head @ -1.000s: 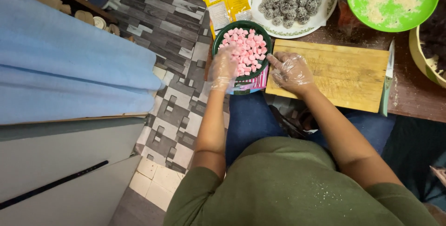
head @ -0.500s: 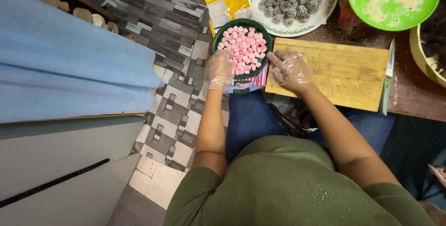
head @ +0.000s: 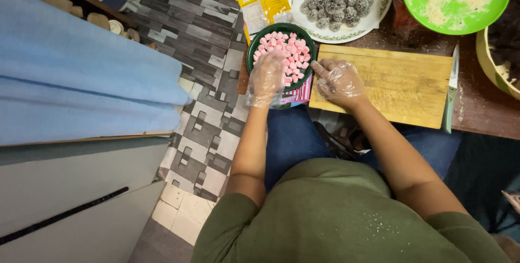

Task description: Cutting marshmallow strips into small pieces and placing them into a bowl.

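Both my hands wear clear plastic gloves. My left hand [head: 266, 76] reaches over the near left part of a dark green bowl [head: 255, 46] filled with small pink sweets [head: 290, 49], its fingers spread down onto them. Whether it grips one I cannot tell. My right hand [head: 338, 81] rests with loosely curled fingers on the near left corner of a wooden cutting board [head: 398, 81], just right of the bowl, and holds nothing that I can see.
A white plate [head: 374, 17] of several coated dark balls sits beyond the board. A green bowl [head: 457, 0] of pale crumbs stands at the far right, a yellow packet [head: 262, 3] left of the plate. A knife [head: 449, 98] lies along the board's right edge. A blue cloth [head: 81, 84] covers the left.
My left hand has moved from the bowl's left rim to over the pink sweets. My right hand has stayed on the board's corner.
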